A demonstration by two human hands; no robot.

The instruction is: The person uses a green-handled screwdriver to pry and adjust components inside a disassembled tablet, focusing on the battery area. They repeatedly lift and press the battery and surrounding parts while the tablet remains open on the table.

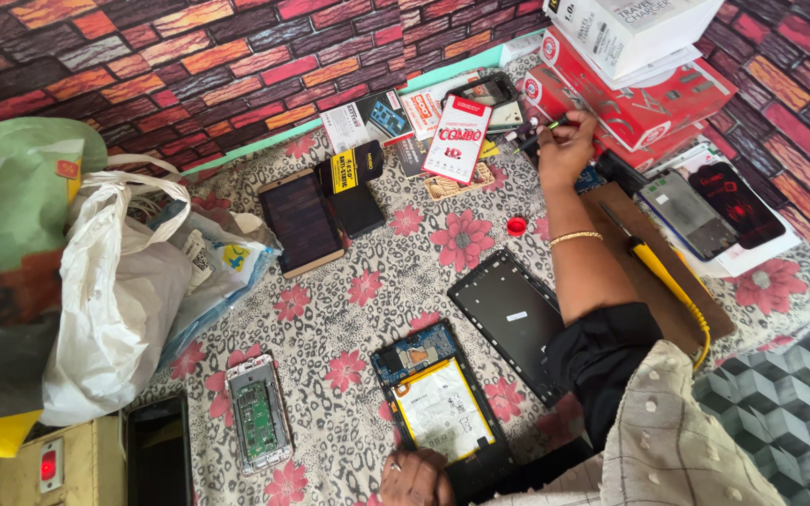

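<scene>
- The desk [367, 281] is covered by a cloth with a grey spotted print and red flowers, and it carries everything below.
- A heap of bags fills the left side: a white plastic bag [110, 300] lies in front, with a green bag [11, 187] behind it.
- Red boxes [630, 98] are stacked at the top right corner, with a white box [625, 28] on top of them.
- A brown board [653, 272] lies to the right of the forearm, and a yellow-handled tool [663, 276] rests across it.
- A bare black phone frame [508, 319] lies just left of the right arm, touching the sleeve.
- An opened tablet [438, 403], its white battery and blue circuit board showing, lies near the bottom centre.
- A dark tablet with a brown rim [300, 223] lies face up left of centre, with a black-and-yellow packet [353, 183] next to it.
- A red-and-white packet [457, 139] stands tilted among other small packets at the top centre.
- A small phone with its back off [257, 412], green board exposed, lies well left of the opened tablet.
- The right hand [564, 150] reaches to the far edge beside the red boxes, its fingers closed around a thin dark tool [541, 131]; a gold bangle sits on the wrist.
- The left hand [414, 478] rests at the bottom edge, touching the lower end of the opened tablet; how far its fingers curl I cannot tell.
- A small red cap [516, 225] lies alone on the cloth, just left of the right wrist.
</scene>
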